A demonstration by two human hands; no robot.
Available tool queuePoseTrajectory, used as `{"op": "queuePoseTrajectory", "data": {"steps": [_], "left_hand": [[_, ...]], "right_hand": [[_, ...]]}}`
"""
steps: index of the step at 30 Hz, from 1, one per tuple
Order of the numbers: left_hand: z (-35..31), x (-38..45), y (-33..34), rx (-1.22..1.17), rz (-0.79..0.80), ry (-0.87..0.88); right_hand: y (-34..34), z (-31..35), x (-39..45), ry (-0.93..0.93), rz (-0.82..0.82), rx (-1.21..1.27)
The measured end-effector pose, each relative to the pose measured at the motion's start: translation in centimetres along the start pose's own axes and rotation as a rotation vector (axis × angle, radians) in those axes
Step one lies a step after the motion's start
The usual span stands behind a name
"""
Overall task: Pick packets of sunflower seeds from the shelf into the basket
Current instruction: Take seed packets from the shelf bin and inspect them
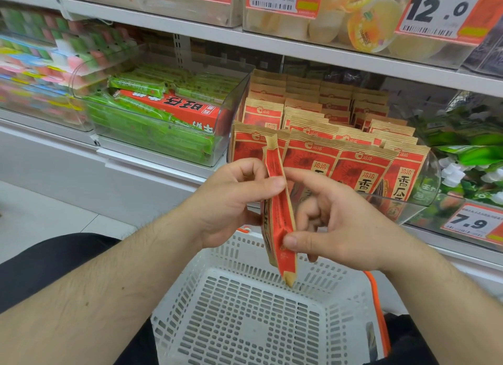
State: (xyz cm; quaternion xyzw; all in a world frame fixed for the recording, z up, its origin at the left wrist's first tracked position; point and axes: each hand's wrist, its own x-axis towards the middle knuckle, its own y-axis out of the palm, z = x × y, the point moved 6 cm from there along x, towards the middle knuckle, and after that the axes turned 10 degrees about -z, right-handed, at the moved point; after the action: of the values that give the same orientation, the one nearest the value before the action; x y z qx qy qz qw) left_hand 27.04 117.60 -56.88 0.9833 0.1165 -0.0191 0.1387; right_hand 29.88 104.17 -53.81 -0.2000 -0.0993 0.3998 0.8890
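A red and brown packet of sunflower seeds hangs edge-on over the white plastic basket. My left hand pinches its upper part between thumb and fingers. My right hand holds it from the right, thumb on its lower edge and index finger near the top. Several more of the same packets stand in rows in a clear shelf bin behind my hands. Another packet leans against the basket's right wall, partly hidden.
A clear bin of green snack bars with a red box sits to the left. Green bags lie to the right, above a 7.9 price tag. The upper shelf carries jelly cups. The basket has an orange handle.
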Motion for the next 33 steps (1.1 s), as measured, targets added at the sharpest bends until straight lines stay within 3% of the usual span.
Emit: {"op": "queuePoseTrajectory", "data": {"steps": [5,11,14,20,33], "left_hand": [[0.0,0.2,-0.4,0.005,-0.017,0.063],[0.0,0.0,-0.1,0.090,-0.028,0.109],[-0.2,-0.1,0.0,0.117,0.011,0.130],[-1.1,-0.5,0.4,0.271,0.057,0.288],[-0.9,-1.0,1.4,0.610,0.119,0.451]], "right_hand": [[1.0,-0.4,0.0,0.050,-0.023,-0.168],[2.0,-0.7,0.0,0.058,0.011,-0.178],[1.5,-0.9,0.0,0.054,0.016,-0.061],[-0.2,-0.5,0.6,0.061,-0.108,0.429],[-0.6,-1.5,1.2,0.089,-0.179,0.416]]}}
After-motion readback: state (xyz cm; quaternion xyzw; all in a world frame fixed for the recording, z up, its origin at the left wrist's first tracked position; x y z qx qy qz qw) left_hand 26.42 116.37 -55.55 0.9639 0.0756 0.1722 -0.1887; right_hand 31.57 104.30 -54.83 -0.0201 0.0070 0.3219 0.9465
